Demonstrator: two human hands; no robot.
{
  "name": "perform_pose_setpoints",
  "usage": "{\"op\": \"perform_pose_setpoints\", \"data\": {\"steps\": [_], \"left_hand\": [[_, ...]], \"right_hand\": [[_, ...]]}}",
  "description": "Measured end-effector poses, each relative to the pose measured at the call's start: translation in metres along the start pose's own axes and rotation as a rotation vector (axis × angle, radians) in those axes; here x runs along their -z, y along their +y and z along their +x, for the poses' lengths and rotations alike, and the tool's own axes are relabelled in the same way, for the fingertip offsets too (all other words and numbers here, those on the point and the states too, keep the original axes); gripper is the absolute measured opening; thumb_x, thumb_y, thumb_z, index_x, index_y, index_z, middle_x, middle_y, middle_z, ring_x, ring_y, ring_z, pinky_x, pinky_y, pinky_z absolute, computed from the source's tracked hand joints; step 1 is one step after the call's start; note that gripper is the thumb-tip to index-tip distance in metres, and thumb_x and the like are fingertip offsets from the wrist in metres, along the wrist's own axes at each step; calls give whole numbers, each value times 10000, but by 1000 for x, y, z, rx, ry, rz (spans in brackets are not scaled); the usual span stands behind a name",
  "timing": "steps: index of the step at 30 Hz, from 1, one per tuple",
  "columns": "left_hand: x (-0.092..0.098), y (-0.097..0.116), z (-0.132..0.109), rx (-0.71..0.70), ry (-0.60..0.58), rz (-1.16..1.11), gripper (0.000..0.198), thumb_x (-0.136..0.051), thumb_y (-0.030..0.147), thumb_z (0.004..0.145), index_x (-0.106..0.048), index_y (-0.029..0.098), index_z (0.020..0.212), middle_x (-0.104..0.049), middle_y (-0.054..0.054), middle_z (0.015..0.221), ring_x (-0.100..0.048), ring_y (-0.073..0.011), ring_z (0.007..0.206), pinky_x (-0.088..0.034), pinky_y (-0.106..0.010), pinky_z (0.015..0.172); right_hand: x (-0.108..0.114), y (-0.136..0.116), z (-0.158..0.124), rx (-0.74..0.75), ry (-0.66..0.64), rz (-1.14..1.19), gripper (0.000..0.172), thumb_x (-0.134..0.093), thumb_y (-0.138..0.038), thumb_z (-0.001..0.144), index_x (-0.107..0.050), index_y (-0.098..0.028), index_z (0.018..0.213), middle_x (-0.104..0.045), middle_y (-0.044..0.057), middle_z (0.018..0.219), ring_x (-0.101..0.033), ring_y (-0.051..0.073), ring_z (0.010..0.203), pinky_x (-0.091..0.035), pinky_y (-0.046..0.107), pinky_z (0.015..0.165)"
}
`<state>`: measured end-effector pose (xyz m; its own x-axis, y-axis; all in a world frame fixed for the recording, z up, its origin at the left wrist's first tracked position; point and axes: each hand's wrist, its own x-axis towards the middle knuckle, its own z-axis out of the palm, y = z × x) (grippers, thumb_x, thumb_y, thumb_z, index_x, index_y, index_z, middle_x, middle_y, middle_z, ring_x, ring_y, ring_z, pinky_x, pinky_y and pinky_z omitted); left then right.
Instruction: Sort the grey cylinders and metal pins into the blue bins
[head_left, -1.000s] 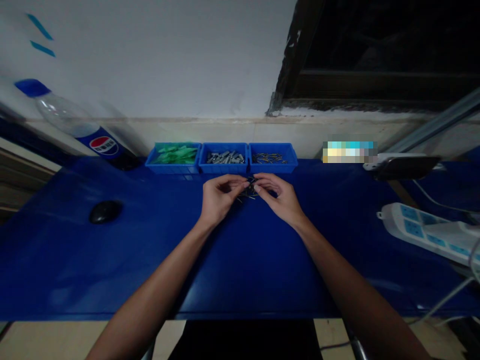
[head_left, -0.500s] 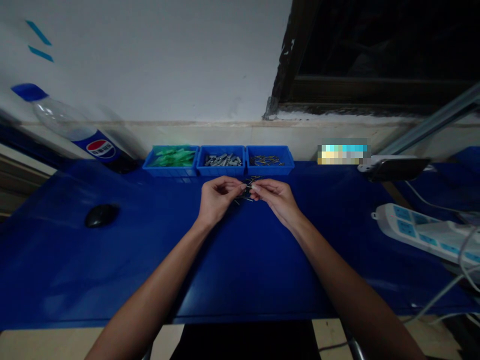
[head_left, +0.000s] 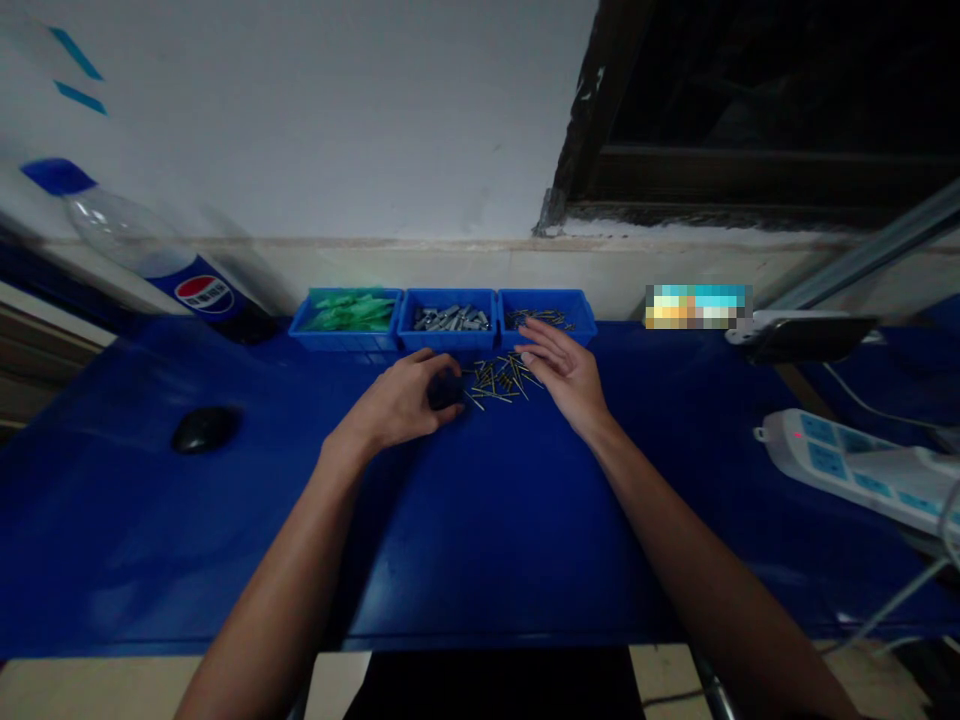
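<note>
A loose pile of thin metal screws (head_left: pixel 496 379) lies on the blue table in front of the bins. My left hand (head_left: pixel 409 398) is just left of the pile, thumb and fingers apart, holding nothing I can see. Over the pile's right side is my right hand (head_left: pixel 564 372), its fingers spread and no object showing in them. Behind it a blue bin (head_left: pixel 589 328) contains similar screws, partly covered by my fingertips. The middle blue bin (head_left: pixel 448 340) has grey wall plugs (head_left: pixel 457 319) in it. Green plastic pieces (head_left: pixel 349 312) fill the left blue bin (head_left: pixel 341 342).
A cola bottle (head_left: pixel 204 292) stands at the back left, with a black mouse (head_left: pixel 202 430) nearer to me. On the right are a white power strip (head_left: pixel 847 455) with cables and a phone (head_left: pixel 814 338) on a stand. The wall (head_left: pixel 337 130) closes off the back.
My hands were together over the screws, fingertips pinched. They have since parted, the left moving left and the right moving right, and both have opened, uncovering the pile.
</note>
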<state>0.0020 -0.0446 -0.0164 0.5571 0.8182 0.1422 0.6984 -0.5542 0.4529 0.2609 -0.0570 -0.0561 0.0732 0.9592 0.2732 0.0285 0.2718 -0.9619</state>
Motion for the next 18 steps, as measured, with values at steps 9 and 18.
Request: {"op": "perform_pose_setpoints", "data": {"steps": [9,18], "left_hand": [[-10,-8,3,44,-70,-103,191,-662,174,796,-751,197,964,-766,-53,837,-710,-210,725,-530,-294,653],[-9,-9,3,56,-47,-126,331,-592,121,751,-773,181,1022,-767,-34,768,-723,-196,675,-515,-261,618]], "right_hand": [[3,1,-12,-45,12,3,315,-793,-397,870,-754,-287,1162,-799,70,1179,-773,260,1041,-606,488,993],[5,-4,-14,-56,17,8,307,-782,-411,873,-753,-266,1142,-806,75,1144,-784,231,918,-622,452,921]]}}
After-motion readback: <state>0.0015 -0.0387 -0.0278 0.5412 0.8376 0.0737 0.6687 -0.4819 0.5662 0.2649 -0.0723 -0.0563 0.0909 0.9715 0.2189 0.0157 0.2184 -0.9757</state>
